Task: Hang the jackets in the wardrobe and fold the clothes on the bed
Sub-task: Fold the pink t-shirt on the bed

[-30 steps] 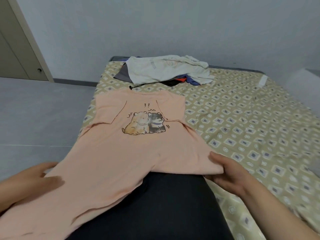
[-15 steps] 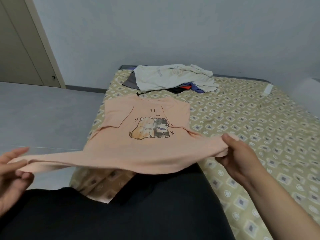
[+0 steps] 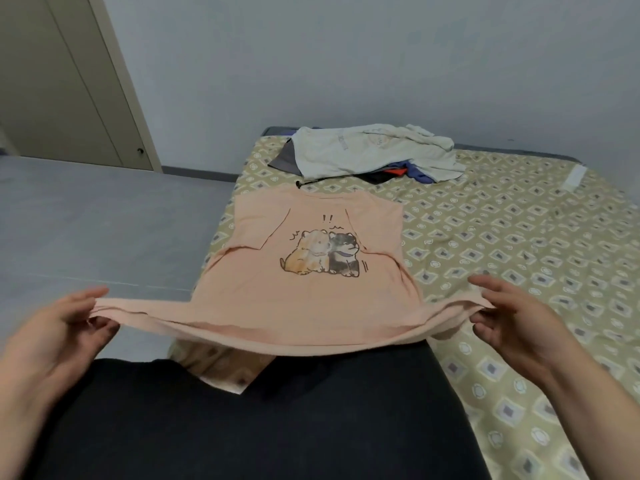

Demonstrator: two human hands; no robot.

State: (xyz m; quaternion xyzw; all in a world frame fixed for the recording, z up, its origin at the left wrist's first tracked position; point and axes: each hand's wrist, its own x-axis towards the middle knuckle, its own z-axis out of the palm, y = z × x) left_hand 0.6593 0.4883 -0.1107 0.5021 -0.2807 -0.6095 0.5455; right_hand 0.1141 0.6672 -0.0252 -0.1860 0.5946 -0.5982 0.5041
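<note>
T-shirt hem: I hold the peach T-shirt [image 3: 311, 282] by its bottom edge, raised off the bed [image 3: 519, 244] and stretched between both hands above my dark lap [image 3: 277, 427].
Left hand: my left hand [image 3: 59, 337] pinches the left hem corner between thumb and fingers [image 3: 88, 295].
Right hand: my right hand [image 3: 516, 323] pinches the right corner the same way.
T-shirt body: chest and print lie flat on the bed, sleeves folded in, collar away from me.
Risk: uneven travel of the two corners would skew the fold or pull the tucked sleeves open, and a loose pinch could drop a layer.
Far pile: unfolded clothes [image 3: 374, 157] lie just beyond the collar.
Hidden: the hem bunches, so I cannot tell whether both layers are caught. I also cannot tell whether the beige door [image 3: 62, 81] is the wardrobe's.
</note>
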